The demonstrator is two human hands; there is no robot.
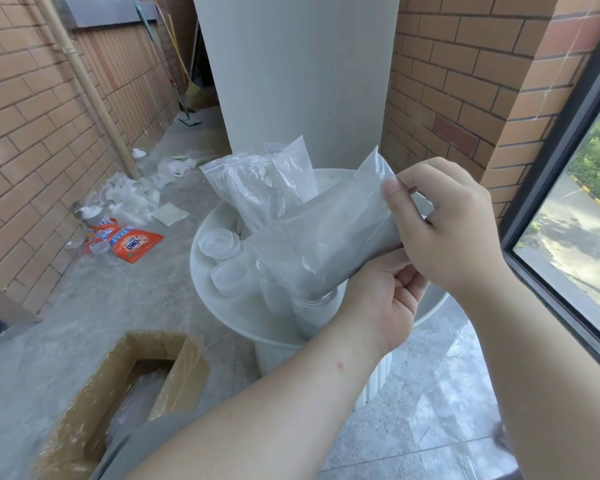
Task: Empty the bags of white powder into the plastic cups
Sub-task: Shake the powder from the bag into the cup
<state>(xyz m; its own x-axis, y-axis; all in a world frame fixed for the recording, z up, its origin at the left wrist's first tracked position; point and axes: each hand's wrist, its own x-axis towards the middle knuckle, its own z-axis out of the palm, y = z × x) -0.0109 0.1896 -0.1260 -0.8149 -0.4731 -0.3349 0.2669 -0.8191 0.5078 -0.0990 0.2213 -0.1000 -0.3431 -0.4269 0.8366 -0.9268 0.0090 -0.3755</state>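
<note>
Both bare forearms reach in from the bottom edge toward a round white worktop (238, 315). The left hand (381, 299) curls its fingers round the lower end of a clear bag of white powder (329, 233), near the front edge of the worktop. The right hand (447, 230) pinches the bag's upper corner between thumb and fingers, so the bag slopes down to the left. Its low end sits at the mouth of an open plastic cup (314, 315); another cup (274, 297) stands just beside it. Two lidded cups (222, 242) lie near the worktop's left edge. More bags of powder (257, 188) lean at the back edge, against a grey pillar (291, 81). On the floor to the left lie a cardboard box (94, 393) and an orange detergent pack (132, 242).
</note>
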